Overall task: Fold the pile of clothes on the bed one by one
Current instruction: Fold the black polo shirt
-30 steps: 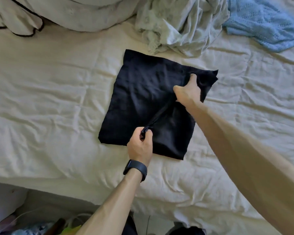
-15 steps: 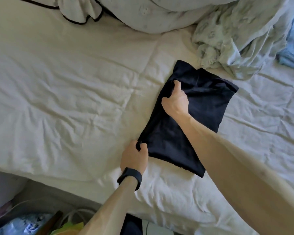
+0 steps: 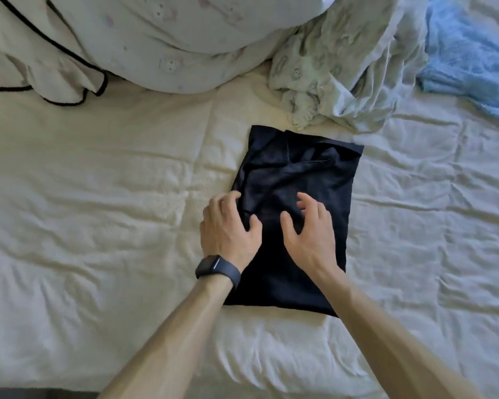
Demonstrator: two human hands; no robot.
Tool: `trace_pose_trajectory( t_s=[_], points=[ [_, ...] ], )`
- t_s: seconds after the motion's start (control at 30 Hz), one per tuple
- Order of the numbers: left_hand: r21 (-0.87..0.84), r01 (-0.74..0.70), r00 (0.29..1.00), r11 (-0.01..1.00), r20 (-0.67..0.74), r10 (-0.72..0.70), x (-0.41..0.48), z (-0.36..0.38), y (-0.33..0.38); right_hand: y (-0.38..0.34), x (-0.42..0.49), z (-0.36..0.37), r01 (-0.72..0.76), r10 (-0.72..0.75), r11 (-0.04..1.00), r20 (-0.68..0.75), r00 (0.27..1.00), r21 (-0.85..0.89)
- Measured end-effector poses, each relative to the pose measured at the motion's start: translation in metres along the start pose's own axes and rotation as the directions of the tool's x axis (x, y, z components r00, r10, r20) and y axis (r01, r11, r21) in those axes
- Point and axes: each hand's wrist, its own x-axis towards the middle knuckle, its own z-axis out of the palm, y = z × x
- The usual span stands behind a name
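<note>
While both hands are working on it, the scene is reading like this:

Black garment point(image 3: 323, 180): lying folded into a narrow upright rectangle on the cream bed cover point(image 3: 98, 211); its far end is showing loose overlapping folds and a seam, its near part is lying smooth and flat.

Left hand point(image 3: 228, 228): resting on the black garment's left edge, fingers curling into a ridge of cloth there, thumb pressing on top; it is pinching that fold. A dark watch point(image 3: 218, 269) is sitting on the wrist.

Right hand point(image 3: 311, 234): hovering or lightly touching the black garment's middle, fingers spread and bent, gripping nothing.

Pale green printed cloth point(image 3: 337, 79): lying crumpled just beyond the black garment's far right corner, nearly touching it.

Blue knit item point(image 3: 467, 59): lying well beyond and to the right of the black garment.

White duvet point(image 3: 162, 41): bunching up beyond the black garment, next to a cream cloth with black trim point(image 3: 41, 64) further left.
</note>
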Motion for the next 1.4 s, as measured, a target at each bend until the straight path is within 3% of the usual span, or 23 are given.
trace_pose_trajectory(
  t_s=[0.07, 0.13, 0.27, 0.33, 0.43, 0.5, 0.53, 0.63, 0.7, 0.8, 0.87, 0.9, 0.97, 1.03, 1.13, 1.2, 1.27, 1.4],
  points=[
    [0.099, -0.191, 0.982, 0.977, 0.012, 0.19, 0.044, 0.01, 0.022, 0.026, -0.009, -0.003, 0.056, -0.075, 0.98, -0.094, 0.993, -0.191],
    [0.247, -0.333, 0.943, 0.91, 0.106, 0.316, 0.081, 0.023, 0.039, 0.046, -0.018, -0.002, 0.05, -0.084, 0.948, -0.094, 0.992, -0.315],
    [0.419, -0.403, 0.914, 0.813, 0.219, 0.34, 0.133, 0.041, 0.044, 0.071, -0.034, 0.011, 0.053, -0.062, 0.921, -0.011, 0.998, -0.386],
    [0.36, -0.326, 0.945, 0.874, 0.163, 0.285, 0.149, 0.042, 0.039, 0.077, -0.038, 0.019, 0.041, -0.044, 0.925, -0.001, 0.999, -0.379],
    [0.169, 0.018, 0.995, 0.985, 0.091, -0.034, 0.166, 0.038, 0.033, 0.078, -0.042, 0.027, 0.027, -0.023, 0.927, 0.015, 1.0, -0.374],
    [0.026, 0.202, 0.977, 0.979, 0.069, -0.203, 0.171, 0.037, 0.03, 0.078, -0.046, 0.028, 0.037, -0.037, 0.931, 0.007, 0.999, -0.362],
    [-0.02, 0.213, 0.976, 0.977, 0.052, -0.212, 0.168, 0.037, 0.031, 0.078, -0.047, 0.028, 0.037, -0.045, 0.934, -0.012, 0.999, -0.356],
    [0.05, -0.043, 0.998, 0.998, -0.046, 0.045, 0.134, 0.036, 0.033, 0.079, -0.054, 0.021, -0.006, -0.024, 0.95, -0.093, 0.995, -0.313],
    [0.215, -0.264, 0.955, 0.94, -0.079, 0.286, 0.09, 0.039, 0.023, 0.084, -0.066, 0.017, -0.043, 0.016, 0.961, -0.1, 0.995, -0.272],
    [0.326, -0.549, 0.834, 0.77, 0.156, 0.529, 0.007, 0.052, -0.002, 0.095, -0.088, 0.013, -0.073, 0.053, 0.959, -0.08, 0.995, -0.275],
    [0.328, -0.67, 0.741, 0.666, 0.349, 0.573, -0.044, 0.061, -0.026, 0.102, -0.102, 0.011, -0.095, 0.084, 0.95, -0.048, 0.995, -0.297],
    [0.343, -0.679, 0.731, 0.649, 0.397, 0.555, -0.063, 0.063, -0.039, 0.106, -0.108, 0.009, -0.11, 0.106, 0.95, -0.03, 0.994, -0.292],
    [0.396, -0.541, 0.837, 0.742, 0.34, 0.428, -0.083, 0.059, -0.062, 0.114, -0.115, 0.006, -0.166, 0.162, 0.97, -0.036, 0.986, -0.179],
    [0.384, -0.291, 0.956, 0.876, 0.163, 0.246, -0.092, 0.049, -0.072, 0.121, -0.12, -0.003, -0.303, 0.307, 0.95, -0.039, 0.951, 0.082],
    [0.183, 0.062, 0.998, 0.981, -0.011, -0.061, -0.095, 0.033, -0.069, 0.122, -0.117, -0.018, -0.546, 0.557, 0.732, 0.102, 0.824, 0.408],
    [-0.04, 0.35, 0.935, 0.936, 0.071, -0.347, -0.093, 0.024, -0.061, 0.128, -0.115, -0.025, -0.647, 0.609, 0.622, 0.248, 0.754, 0.44],
    [-0.152, 0.6, 0.795, 0.785, 0.221, -0.565, -0.09, 0.018, -0.056, 0.133, -0.114, -0.029, -0.696, 0.589, 0.562, 0.374, 0.716, 0.448],
    [0.028, 0.646, 0.681, 0.763, 0.43, -0.592, -0.087, 0.008, -0.058, 0.14, -0.117, -0.037, -0.706, 0.535, 0.492, 0.462, 0.707, 0.51]
  ],
)
